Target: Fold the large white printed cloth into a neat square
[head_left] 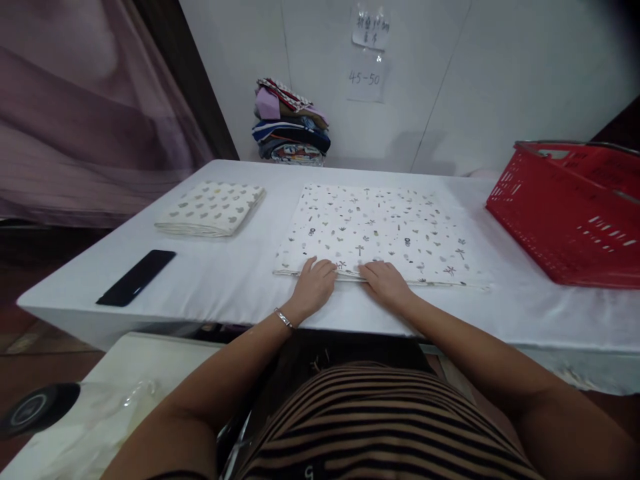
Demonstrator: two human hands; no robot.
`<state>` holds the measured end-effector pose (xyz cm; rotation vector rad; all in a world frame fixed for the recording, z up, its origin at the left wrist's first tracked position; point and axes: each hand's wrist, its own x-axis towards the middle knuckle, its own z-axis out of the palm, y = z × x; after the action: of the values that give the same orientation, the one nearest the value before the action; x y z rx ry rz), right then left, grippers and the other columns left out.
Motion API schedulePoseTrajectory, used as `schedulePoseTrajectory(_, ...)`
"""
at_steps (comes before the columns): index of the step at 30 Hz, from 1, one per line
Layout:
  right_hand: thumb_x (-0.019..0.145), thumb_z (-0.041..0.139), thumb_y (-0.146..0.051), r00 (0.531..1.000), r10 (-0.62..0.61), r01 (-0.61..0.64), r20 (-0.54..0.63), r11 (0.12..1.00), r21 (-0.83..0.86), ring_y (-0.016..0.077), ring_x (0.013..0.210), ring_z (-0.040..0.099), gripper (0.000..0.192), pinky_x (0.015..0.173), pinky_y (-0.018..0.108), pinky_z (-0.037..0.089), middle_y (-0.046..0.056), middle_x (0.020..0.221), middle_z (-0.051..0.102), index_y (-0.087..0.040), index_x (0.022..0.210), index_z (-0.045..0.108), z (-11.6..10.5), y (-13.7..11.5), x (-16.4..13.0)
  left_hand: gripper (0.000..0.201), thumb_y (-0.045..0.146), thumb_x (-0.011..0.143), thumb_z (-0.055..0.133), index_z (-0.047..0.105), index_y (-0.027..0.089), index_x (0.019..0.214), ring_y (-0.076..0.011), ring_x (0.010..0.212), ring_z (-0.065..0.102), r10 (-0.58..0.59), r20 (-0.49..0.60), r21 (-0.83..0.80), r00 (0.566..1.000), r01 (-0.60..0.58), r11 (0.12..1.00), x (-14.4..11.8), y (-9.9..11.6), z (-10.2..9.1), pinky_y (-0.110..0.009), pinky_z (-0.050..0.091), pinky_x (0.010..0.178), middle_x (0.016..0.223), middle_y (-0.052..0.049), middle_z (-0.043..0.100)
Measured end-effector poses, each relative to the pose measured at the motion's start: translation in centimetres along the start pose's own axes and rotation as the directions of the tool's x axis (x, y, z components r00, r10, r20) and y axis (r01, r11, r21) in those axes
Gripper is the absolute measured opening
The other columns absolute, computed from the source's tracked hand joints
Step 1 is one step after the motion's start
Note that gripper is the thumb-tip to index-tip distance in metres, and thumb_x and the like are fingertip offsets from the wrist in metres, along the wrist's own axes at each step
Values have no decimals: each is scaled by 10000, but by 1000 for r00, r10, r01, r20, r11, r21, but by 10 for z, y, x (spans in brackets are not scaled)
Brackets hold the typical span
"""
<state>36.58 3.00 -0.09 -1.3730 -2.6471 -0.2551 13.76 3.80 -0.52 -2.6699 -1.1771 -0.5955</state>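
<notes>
One pale wall (480,100) is seen behind one white-covered desk (240,287). One red basket (570,220) with pierced sides is placed at the right end of the desk, its right part being cut off by the edge of the view. One large printed cloth (380,227), white with small scattered motifs, palm trees among them, is laid flat in folded layers near the middle of the desk, its near edge being set back a little from the desk's front. One pile of folded fabrics (293,127) is stacked by the wall, at the far edge of the desk; its layers cannot be counted surely. One smaller folded cloth (213,207), cream with greyish motifs, is laid left of the printed one and apart from it.

The near edge of the large printed cloth is touched by two hands, the left hand (314,288) and the right hand (387,285), with a gap left between them. On both, the fingers are slightly bent and laid over the edge; whether it is pinched cannot be told, as their undersides are hidden. Two paper notes are fixed to the wall: an upper note (371,30) and a lower note (367,77) marked "45-50". One black phone (136,279) is laid in front of the smaller folded cloth. One bracelet (283,318) is worn on the left wrist.
</notes>
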Motion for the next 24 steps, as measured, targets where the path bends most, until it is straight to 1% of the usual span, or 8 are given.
schedulePoseTrajectory(4, 943, 446, -228, 1000, -25, 25, 16, 1000, -5, 225, 922, 493, 253, 753, 329, 323, 101, 1026, 609, -149, 1156, 559, 7, -17, 23, 171, 111, 816, 497, 622, 190, 901, -211, 1100, 536, -58, 0, -36, 998, 58, 998, 4, 3, -4, -444, 335, 1034, 1111, -60, 643)
schedulePoseTrajectory(7, 955, 426, -218, 998, -23, 23, 65, 1000, 13, 211, 904, 504, 221, 744, 318, 331, 84, 978, 615, -166, 1089, 595, 11, -23, 32, 161, 126, 808, 507, 623, 189, 899, -214, 1105, 528, -101, 4, -44, 995, 101, 994, 5, 4, -3, -438, 335, 1036, 1126, -68, 631)
schedulePoseTrajectory(11, 939, 461, -219, 993, 0, -8, 121, 998, 65, 200, 899, 522, 206, 759, 308, 357, 84, 977, 621, -167, 1065, 615, 11, -22, 35, 167, 144, 819, 508, 634, 189, 918, -230, 1133, 507, -142, 13, -13, 990, 142, 990, 2, 2, 2, -455, 345, 1022, 1166, -81, 612)
schedulePoseTrajectory(15, 945, 433, -208, 992, 10, -27, 123, 991, 135, 191, 925, 537, 248, 786, 293, 380, 88, 996, 630, -155, 1111, 610, 6, -19, 35, 176, 126, 829, 480, 646, 176, 857, -258, 1154, 493, -224, 12, 43, 974, 224, 974, -2, -1, 3, -480, 357, 998, 1186, -101, 599)
schedulePoseTrajectory(18, 944, 427, -215, 992, 25, -45, 121, 985, 168, 189, 925, 544, 255, 794, 291, 388, 85, 996, 634, -157, 1107, 614, 4, -19, 35, 187, 110, 829, 472, 650, 169, 828, -273, 1155, 492, -276, 16, 64, 961, 275, 959, -4, -5, 0, -494, 357, 990, 1197, -108, 596)
schedulePoseTrajectory(21, 941, 423, -212, 992, 26, -47, 124, 984, 172, 187, 909, 544, 251, 788, 290, 384, 81, 976, 632, -155, 1089, 618, 3, -21, 36, 200, 92, 826, 467, 652, 166, 825, -280, 1177, 480, -278, 21, 85, 960, 275, 958, -9, -11, -4, -499, 346, 996, 1213, -110, 594)
schedulePoseTrajectory(24, 941, 422, -203, 991, 13, -31, 132, 991, 132, 190, 894, 540, 261, 765, 290, 373, 84, 972, 630, -158, 1126, 600, 0, -24, 36, 216, 85, 838, 455, 650, 177, 845, -260, 1192, 479, -227, 26, 115, 974, 222, 968, -16, -19, -7, -486, 327, 1020, 1220, -87, 601)
